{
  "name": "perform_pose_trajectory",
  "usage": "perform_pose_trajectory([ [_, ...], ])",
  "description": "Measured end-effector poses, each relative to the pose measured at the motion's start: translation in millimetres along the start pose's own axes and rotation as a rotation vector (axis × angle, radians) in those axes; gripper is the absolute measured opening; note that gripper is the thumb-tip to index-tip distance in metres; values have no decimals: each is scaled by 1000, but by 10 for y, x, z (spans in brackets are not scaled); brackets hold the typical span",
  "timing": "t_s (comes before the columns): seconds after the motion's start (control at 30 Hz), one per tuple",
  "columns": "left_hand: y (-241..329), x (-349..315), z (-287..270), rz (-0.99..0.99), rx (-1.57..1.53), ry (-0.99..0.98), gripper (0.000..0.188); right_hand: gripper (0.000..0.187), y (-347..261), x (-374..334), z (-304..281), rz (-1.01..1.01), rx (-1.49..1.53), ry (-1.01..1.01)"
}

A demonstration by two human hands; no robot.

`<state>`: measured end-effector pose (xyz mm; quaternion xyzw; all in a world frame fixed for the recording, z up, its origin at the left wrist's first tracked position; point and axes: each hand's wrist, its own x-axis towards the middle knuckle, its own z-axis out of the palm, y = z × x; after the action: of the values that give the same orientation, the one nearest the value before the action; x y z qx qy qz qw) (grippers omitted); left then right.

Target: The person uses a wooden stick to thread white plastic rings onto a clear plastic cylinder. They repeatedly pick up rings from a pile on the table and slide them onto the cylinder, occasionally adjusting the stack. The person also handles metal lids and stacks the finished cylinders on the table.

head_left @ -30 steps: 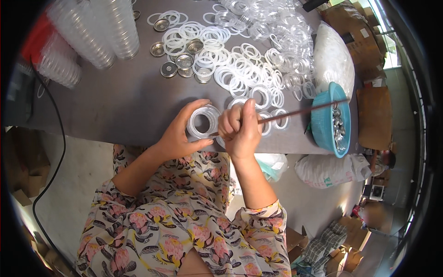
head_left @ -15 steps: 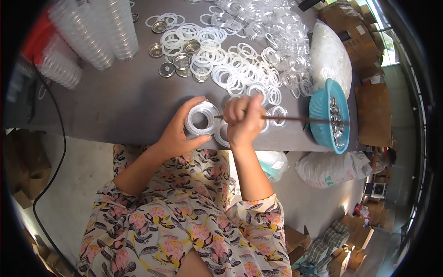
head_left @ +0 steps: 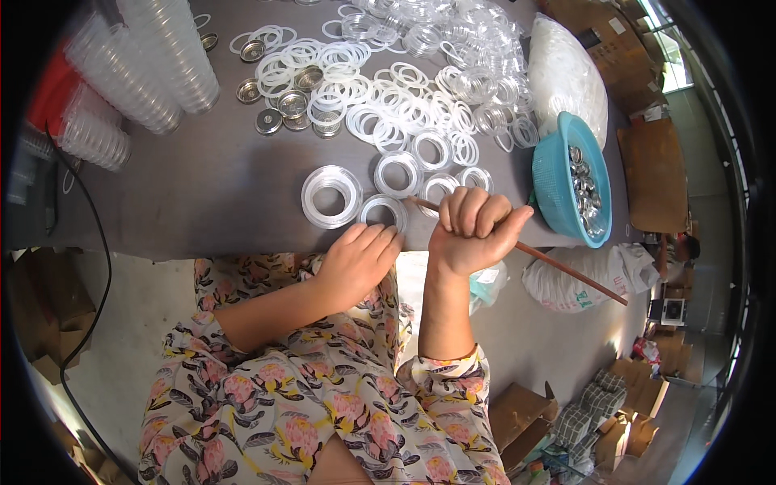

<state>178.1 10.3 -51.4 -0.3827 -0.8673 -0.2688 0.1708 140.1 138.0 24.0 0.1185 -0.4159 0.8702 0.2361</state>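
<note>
My right hand [head_left: 477, 230] is closed in a fist round a thin reddish-brown stick [head_left: 570, 272]. The stick slants across the table's near edge, its pointed end close to a small clear plastic ring [head_left: 398, 191]. At the table's edge my left hand [head_left: 360, 263] has its fingers stretched forward to the near rim of another clear ring [head_left: 383, 200]; its thumb is hidden. Whether the fingertips touch that rim I cannot tell. A larger clear ring stack [head_left: 305, 198] with a white inner band stands just left of it. Several similar rings lie near the right hand.
White flat rings [head_left: 376, 127], metal lids [head_left: 293, 103] and a heap of clear plastic rings [head_left: 485, 36] cover the far table. Stacked clear containers [head_left: 174, 52] stand at left. A blue basket [head_left: 552, 190] of metal lids sits at right beside a full white bag [head_left: 566, 77].
My left hand has let go of the larger ring stack and moved right and nearer. My right hand has drawn the stick away from that stack and shifted right, tilting the stick.
</note>
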Motion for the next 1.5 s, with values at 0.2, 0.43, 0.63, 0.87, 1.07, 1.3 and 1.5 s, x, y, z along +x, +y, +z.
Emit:
perform_pose_trajectory([
  [0.2,-6,7,-184,16,-154,27,26,56,-152,30,-46,-113,64,47],
  [0.43,-156,17,-895,32,-50,229,17,57,-171,62,37,-108,115,-6],
  [0.63,-515,-50,-829,-103,-271,139,20,57,-23,25,222,19,89,-81],
  [0.87,-647,-28,-799,-89,-365,205,45,57,144,-25,375,264,50,-173],
  [1.07,-652,-61,-515,-467,-896,271,76,57,360,-81,511,526,122,-94],
  [1.3,-716,-93,-438,-482,-1059,231,75,56,637,98,684,502,-54,-128],
  [1.5,-691,-36,-508,-489,-1064,266,74,57,606,245,494,303,-251,-207],
])
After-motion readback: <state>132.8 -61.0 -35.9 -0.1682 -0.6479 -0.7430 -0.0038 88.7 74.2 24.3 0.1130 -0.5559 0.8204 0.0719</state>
